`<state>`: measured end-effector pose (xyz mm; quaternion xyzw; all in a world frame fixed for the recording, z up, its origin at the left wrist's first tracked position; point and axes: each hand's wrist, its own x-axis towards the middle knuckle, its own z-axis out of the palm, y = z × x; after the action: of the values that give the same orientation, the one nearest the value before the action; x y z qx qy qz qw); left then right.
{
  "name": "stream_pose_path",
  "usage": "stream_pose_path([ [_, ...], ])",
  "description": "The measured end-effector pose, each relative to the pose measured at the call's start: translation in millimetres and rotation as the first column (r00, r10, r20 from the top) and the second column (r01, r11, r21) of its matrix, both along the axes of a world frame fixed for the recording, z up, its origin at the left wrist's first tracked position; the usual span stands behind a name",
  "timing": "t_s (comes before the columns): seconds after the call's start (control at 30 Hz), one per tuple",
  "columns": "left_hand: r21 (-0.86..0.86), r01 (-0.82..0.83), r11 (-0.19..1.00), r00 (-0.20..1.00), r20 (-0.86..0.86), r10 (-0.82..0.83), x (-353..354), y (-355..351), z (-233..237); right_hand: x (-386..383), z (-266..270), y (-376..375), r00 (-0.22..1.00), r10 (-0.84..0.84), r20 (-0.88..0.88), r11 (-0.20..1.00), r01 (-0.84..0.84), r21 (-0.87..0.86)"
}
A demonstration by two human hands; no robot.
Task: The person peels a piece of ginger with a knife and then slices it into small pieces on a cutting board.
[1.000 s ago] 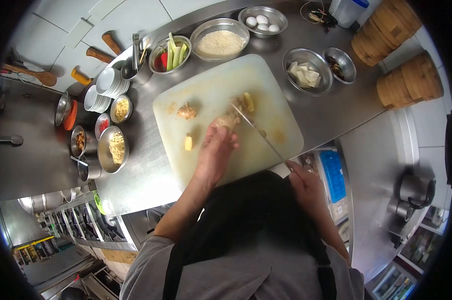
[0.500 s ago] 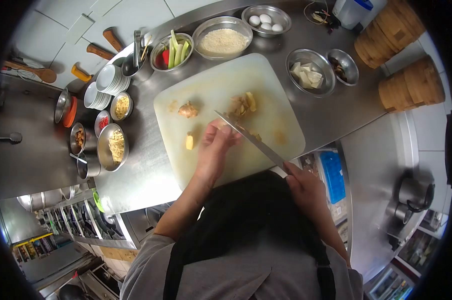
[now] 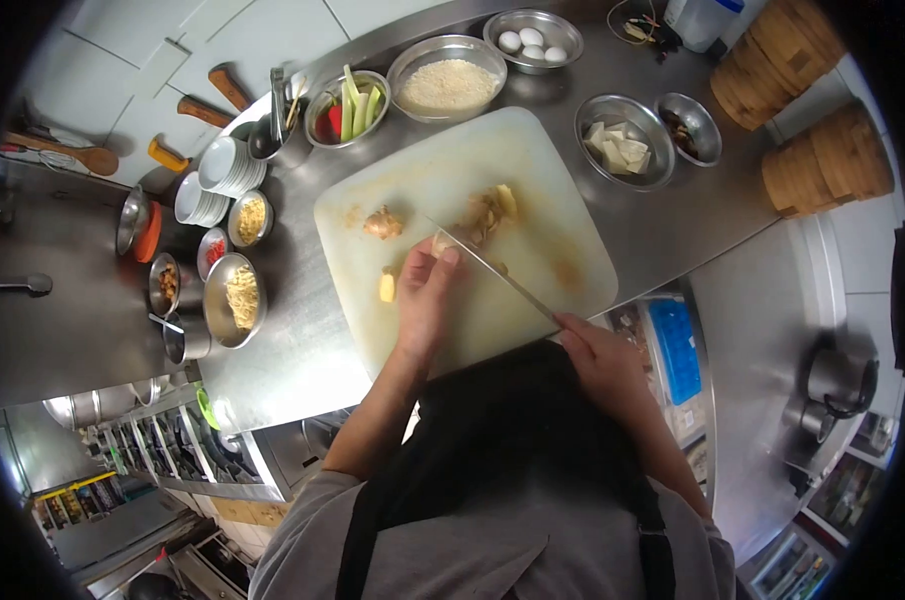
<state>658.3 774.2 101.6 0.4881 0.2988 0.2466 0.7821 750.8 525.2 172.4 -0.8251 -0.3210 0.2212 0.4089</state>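
Knife handle hidden within right hand, fingers wrapped shut; left hand fingers clamp a half-covered ginger piece.

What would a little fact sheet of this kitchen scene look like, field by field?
Surface: steel counter with a white cutting board
Left hand: fingertips pin a ginger piece to the board
Right hand: holds a knife, blade slanting beside the left fingertips
Also on board: ginger knob, heap of peelings, small yellow chunk
Behind board: bowl of pale grains, bowl of eggs, bowl of white cubes
Far right: bamboo steamers
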Motion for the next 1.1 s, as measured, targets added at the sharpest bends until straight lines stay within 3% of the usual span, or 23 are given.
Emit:
stream_pose_path([
  [0.13,-0.049,-0.052,0.997,0.998,-0.036,0.05,3.3,0.2,2.7,14.3,3.1,27.7,0.996,0.063,-0.064,0.997,-0.06,0.048],
  [0.23,0.082,0.031,0.996,0.998,-0.054,-0.026,2.5,-5.1,-3.3,21.8,0.2,46.2,0.995,0.081,-0.064,0.997,-0.082,-0.007],
  [0.37,0.071,0.054,0.996,0.998,0.026,-0.055,-0.8,-4.0,3.0,30.3,-2.6,61.7,0.983,0.08,-0.168,0.996,-0.086,-0.028],
  [0.47,-0.054,0.085,0.995,0.991,0.106,-0.079,-9.7,6.2,-3.1,30.4,-2.0,52.8,0.988,0.053,-0.145,0.998,-0.058,-0.027],
  [0.53,-0.177,0.11,0.978,0.979,0.188,-0.076,-18.5,11.2,-5.6,28.2,-9.8,37.3,0.999,0.015,0.046,0.993,-0.02,0.113],
  [0.63,-0.273,0.055,0.96,0.98,0.2,0.0,-23.3,13.6,0.9,19.1,4.4,10.4,0.994,-0.025,-0.106,0.999,0.029,0.036],
  [0.87,-0.259,0.04,0.965,0.984,0.179,0.007,-21.5,13.4,0.2,-12.1,-12.5,-35.2,0.998,-0.026,0.054,0.994,0.02,0.104],
  [0.97,-0.276,0.09,0.957,0.979,0.202,-0.034,-19.1,12.6,-1.1,-15.4,0.6,-39.8,0.999,-0.021,0.043,0.998,0.018,0.066],
  [1.1,-0.256,0.142,0.956,0.969,0.233,-0.082,-15.7,9.3,4.8,-14.6,9.4,-37.1,0.985,0.009,0.171,0.999,-0.002,-0.042],
])
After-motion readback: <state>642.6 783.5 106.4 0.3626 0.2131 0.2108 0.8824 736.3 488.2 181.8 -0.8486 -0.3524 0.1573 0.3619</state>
